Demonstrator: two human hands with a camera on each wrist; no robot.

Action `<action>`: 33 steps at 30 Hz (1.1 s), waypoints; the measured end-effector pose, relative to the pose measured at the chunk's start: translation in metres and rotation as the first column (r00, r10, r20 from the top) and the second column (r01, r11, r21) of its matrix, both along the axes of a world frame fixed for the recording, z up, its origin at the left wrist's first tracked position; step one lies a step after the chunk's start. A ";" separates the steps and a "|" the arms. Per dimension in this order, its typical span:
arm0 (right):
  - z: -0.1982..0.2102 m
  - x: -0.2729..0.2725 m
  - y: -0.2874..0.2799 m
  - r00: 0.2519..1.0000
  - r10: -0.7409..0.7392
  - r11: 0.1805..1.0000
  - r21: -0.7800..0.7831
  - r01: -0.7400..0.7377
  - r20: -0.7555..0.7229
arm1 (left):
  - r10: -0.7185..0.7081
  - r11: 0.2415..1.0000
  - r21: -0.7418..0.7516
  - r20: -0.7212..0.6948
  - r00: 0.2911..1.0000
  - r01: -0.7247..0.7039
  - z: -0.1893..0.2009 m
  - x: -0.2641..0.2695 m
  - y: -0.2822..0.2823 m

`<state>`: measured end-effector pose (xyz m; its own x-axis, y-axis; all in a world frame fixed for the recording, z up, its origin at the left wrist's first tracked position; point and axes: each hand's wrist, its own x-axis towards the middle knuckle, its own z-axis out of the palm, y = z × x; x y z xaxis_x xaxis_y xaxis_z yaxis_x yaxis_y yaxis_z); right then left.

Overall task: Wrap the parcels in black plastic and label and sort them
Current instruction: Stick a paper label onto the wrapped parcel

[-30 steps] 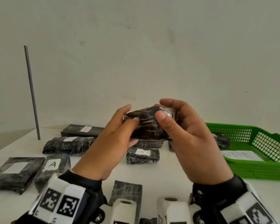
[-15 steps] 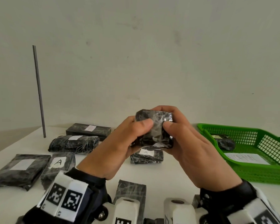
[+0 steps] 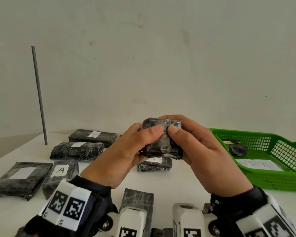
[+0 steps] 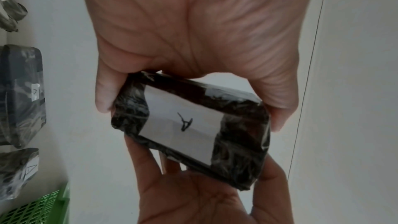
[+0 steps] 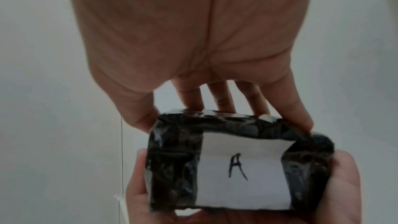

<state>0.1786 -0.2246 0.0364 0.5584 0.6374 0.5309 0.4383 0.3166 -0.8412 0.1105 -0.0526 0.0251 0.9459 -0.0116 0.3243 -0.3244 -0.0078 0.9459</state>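
Both hands hold a small black-wrapped parcel (image 3: 162, 139) up above the white table (image 3: 186, 178). My left hand (image 3: 126, 151) grips its left side, thumb on the near face. My right hand (image 3: 200, 149) grips the right side, fingers curled over the top. Both wrist views show the parcel's far face: a white label marked "A" (image 4: 183, 123) (image 5: 241, 173) taped onto the parcel (image 4: 193, 129) (image 5: 237, 164). The left hand (image 4: 189, 94) and right hand (image 5: 232, 122) pinch its edges.
Several wrapped parcels lie on the table: a labelled one (image 3: 154, 164) right below the hands, others at left (image 3: 77, 149) (image 3: 60, 175) (image 3: 19, 178) and behind (image 3: 92, 136). A green basket (image 3: 270, 178) at right holds one parcel (image 3: 236, 147) and a paper sheet. A thin grey rod (image 3: 38, 94) stands far left.
The parcel has been turned in both hands from lying long and flat to a more upright, compact pose. The hands have shifted slightly down and right with it.
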 end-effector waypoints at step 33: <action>0.000 0.002 0.005 0.987 -0.114 0.993 0.021 0.118 -0.115 | 0.050 0.999 0.016 -0.041 0.998 -0.049 0.003 -0.001 -0.007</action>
